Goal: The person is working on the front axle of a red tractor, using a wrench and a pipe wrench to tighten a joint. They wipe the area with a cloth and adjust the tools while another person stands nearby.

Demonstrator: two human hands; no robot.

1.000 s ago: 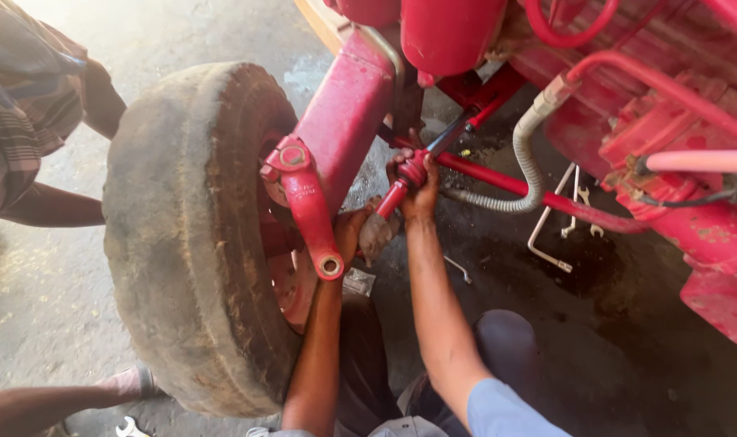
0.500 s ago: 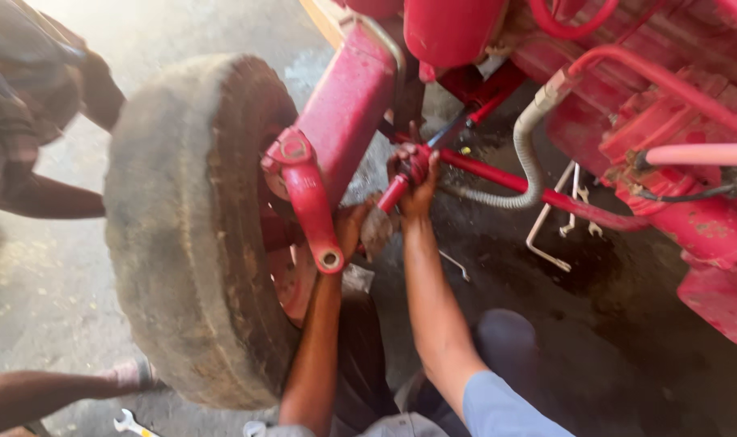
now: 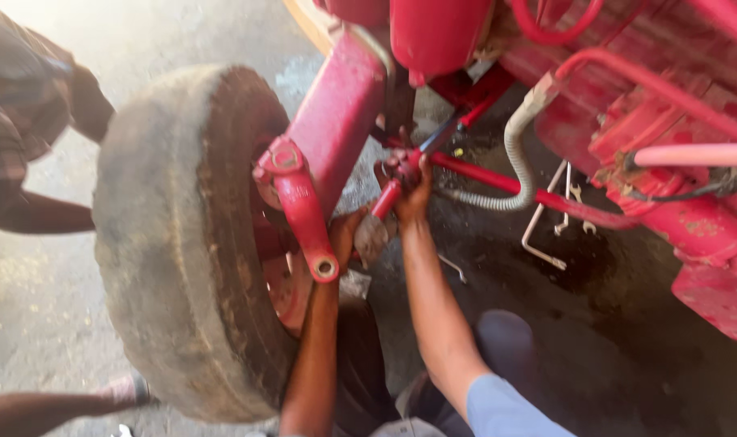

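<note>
Tyre (image 3: pixel 174 243): worn, heavy, at far left.
Left hand (image 3: pixel 346 236): behind the red steering arm (image 3: pixel 303 214); grip cannot be told.
Right hand (image 3: pixel 409 182): closed around red tie rod (image 3: pixel 498 182) at its joint; rigid steel, likely greasy, best held near the end.

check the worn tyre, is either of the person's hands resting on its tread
No, both the left hand and right hand are at the red rod behind the tyre.
</note>
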